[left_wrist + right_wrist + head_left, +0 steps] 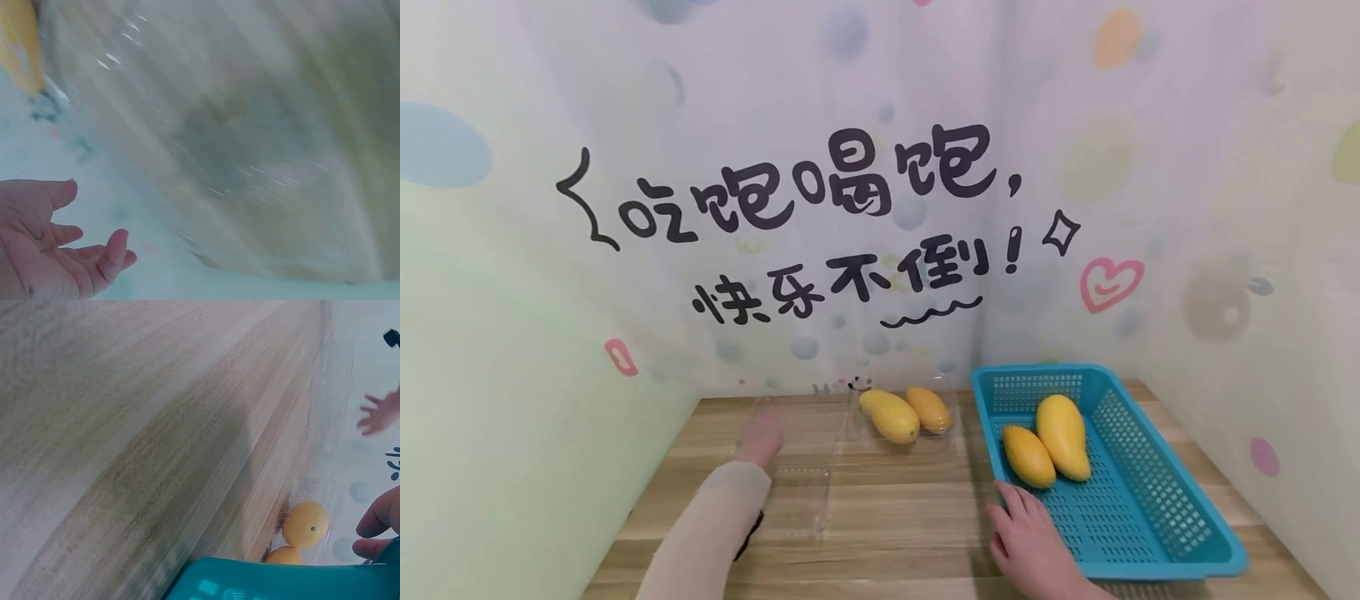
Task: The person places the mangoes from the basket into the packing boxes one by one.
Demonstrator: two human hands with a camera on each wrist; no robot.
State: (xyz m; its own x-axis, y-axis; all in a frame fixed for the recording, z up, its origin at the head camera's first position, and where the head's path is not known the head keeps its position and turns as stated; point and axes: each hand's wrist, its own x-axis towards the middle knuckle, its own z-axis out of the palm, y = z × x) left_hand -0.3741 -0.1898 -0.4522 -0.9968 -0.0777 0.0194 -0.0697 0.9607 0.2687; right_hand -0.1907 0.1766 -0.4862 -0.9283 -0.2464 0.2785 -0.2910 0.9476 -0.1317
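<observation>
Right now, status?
Left grip open, empty. Right grip at teal basket. Two mangoes in clear tray, two in basket. No obstruction seen.

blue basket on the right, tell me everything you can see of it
The blue basket is an open-topped, rectangular tray with rounded corners, apparently plastic. Its rim is solid, while its walls and floor are perforated. It sits upright on the wood-look table, its long sides running away from the person. Two yellow mangoes lie inside, toward the far left. The right hand touches the left rim.

Mangoes (pixel 1062 437) in bskt (pixel 1108 521), R of boxes (pixel 801 507)
</observation>
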